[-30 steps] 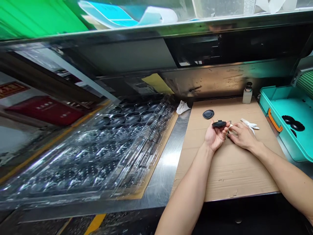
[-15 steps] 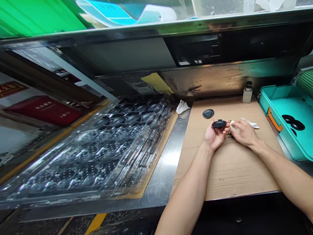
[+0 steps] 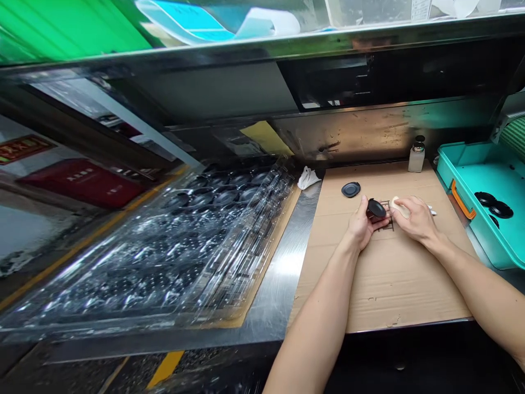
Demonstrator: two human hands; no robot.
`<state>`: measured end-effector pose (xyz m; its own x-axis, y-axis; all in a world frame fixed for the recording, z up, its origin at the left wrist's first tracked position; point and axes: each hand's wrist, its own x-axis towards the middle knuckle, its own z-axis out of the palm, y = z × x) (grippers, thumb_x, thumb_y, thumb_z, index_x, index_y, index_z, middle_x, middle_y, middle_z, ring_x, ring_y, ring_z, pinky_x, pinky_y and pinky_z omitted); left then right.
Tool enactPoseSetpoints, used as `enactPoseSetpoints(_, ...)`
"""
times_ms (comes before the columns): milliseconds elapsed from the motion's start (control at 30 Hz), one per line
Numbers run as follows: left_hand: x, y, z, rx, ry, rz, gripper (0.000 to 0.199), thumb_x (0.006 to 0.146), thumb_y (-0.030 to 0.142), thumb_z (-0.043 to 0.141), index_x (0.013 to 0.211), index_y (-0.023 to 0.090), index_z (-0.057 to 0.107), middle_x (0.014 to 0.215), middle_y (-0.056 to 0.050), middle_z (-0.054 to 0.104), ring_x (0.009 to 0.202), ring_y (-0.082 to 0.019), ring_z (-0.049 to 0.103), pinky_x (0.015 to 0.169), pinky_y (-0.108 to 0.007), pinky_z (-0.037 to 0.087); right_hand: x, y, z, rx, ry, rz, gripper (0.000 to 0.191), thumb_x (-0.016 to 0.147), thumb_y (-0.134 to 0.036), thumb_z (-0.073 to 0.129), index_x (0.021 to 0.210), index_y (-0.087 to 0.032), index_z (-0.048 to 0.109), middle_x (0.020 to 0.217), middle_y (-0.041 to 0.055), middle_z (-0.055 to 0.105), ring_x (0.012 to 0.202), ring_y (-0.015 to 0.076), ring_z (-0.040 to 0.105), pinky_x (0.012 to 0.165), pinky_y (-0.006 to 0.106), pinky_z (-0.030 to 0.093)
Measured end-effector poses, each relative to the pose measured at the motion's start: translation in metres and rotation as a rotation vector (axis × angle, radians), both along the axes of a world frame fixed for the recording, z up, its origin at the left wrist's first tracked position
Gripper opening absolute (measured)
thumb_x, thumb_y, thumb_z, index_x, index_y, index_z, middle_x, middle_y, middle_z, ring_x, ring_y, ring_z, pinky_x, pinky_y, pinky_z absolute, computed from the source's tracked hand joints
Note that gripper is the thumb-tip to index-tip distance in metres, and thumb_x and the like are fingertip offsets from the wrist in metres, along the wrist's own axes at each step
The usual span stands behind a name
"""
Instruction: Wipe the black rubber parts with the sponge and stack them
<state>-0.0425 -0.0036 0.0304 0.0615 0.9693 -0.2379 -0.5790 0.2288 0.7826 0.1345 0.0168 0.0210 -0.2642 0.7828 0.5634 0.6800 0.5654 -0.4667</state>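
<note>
My left hand (image 3: 361, 225) holds a round black part (image 3: 376, 208) over the cardboard sheet (image 3: 369, 290), its face tilted up. Just to the right, my right hand (image 3: 416, 217) pinches a white cloth (image 3: 397, 205), a small gap away from the part. Another black oval part (image 3: 351, 189) lies flat on the cardboard, behind and left of my left hand. A bit of white material (image 3: 432, 210) shows beyond my right hand, mostly hidden by it.
Clear plastic trays (image 3: 164, 246) with black round parts fill the left side. A small bottle (image 3: 416, 156) stands at the cardboard's back edge. At the right is a turquoise bin (image 3: 484, 241) holding several black parts. A crumpled white cloth (image 3: 307, 178) lies beside the trays.
The black part in my left hand has turned to a steeper tilt and moved slightly right. My right hand has drawn a little to the right with the cloth. The view has shifted slightly.
</note>
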Motion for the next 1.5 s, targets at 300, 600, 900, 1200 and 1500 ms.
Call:
enactPoseSetpoints(300, -0.033, 0.007, -0.005, 0.180, 0.786, 0.287, 0.045, 0.099, 0.054, 0.048, 0.116, 0.018, 0.069, 0.080, -0.005, 0.067, 0.071, -0.019, 0.067, 0.068, -0.030, 0.050, -0.005, -0.005, -0.008, -0.078, -0.093, 0.114, 0.017, 0.091, -0.035, 0.068, 0.102, -0.024, 0.075, 0.107, 0.0063, 0.074, 0.103, 0.0245, 0.066, 0.099, 0.039, 0.049)
enactPoseSetpoints(600, -0.050, -0.005, -0.013, 0.349, 1.569, 0.112, 0.057, 0.087, 0.055, 0.065, 0.130, 0.018, 0.066, 0.130, -0.017, 0.065, 0.127, -0.035, 0.054, 0.110, -0.048, 0.040, -0.003, -0.001, -0.011, -0.105, -0.069, 0.134, 0.020, 0.092, -0.038, 0.067, 0.104, -0.024, 0.075, 0.107, 0.0064, 0.074, 0.105, 0.0237, 0.066, 0.100, 0.038, 0.049)
enactPoseSetpoints(900, -0.077, 0.039, -0.006, 0.329, 1.662, 0.236, 0.070, 0.075, 0.032, 0.078, 0.140, 0.019, 0.056, 0.130, -0.015, 0.062, 0.123, -0.033, 0.058, 0.110, -0.047, 0.043, -0.005, -0.003, -0.012, -0.144, -0.047, 0.106, 0.020, 0.091, -0.038, 0.067, 0.101, -0.024, 0.076, 0.105, 0.0060, 0.074, 0.102, 0.0232, 0.066, 0.094, 0.037, 0.049)
enactPoseSetpoints(1200, -0.111, 0.106, -0.010, 0.286, 1.622, 0.074, 0.088, 0.070, 0.033, 0.081, 0.149, 0.015, 0.047, 0.127, -0.014, 0.064, 0.113, -0.028, 0.064, 0.104, -0.040, 0.048, -0.007, -0.003, -0.015, -0.150, -0.031, 0.095, 0.019, 0.092, -0.037, 0.068, 0.102, -0.023, 0.076, 0.102, 0.0057, 0.072, 0.100, 0.0218, 0.064, 0.091, 0.034, 0.048)
enactPoseSetpoints(1500, -0.102, 0.111, -0.006, 0.320, 1.622, 0.109, 0.087, 0.069, 0.037, 0.082, 0.147, 0.017, 0.048, 0.128, -0.012, 0.065, 0.112, -0.027, 0.064, 0.103, -0.040, 0.048, -0.008, -0.005, -0.014, -0.161, -0.036, 0.089, 0.018, 0.093, -0.038, 0.067, 0.099, -0.023, 0.075, 0.100, 0.0054, 0.070, 0.099, 0.0210, 0.064, 0.093, 0.034, 0.046)
